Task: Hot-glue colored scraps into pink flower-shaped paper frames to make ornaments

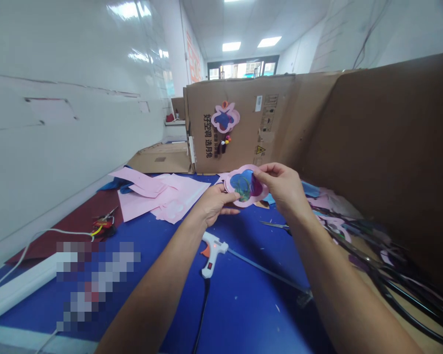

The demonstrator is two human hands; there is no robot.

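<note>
The left hand [214, 205] and right hand [283, 187] keep their grip clamped on the rim of the pink paper cutout [245, 186], raised above the blue tabletop [243, 307], where a slackened pinch could drop it toward the hot glue gun [212, 250].

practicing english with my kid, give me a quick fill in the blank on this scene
The left hand and right hand hold a paper cutout with a ____ border.
The ____ on the blue mat has an orange nozzle.
A flower-shaped ornament sits on a box made of ____.

Missing words: pink; glue gun; cardboard
</note>
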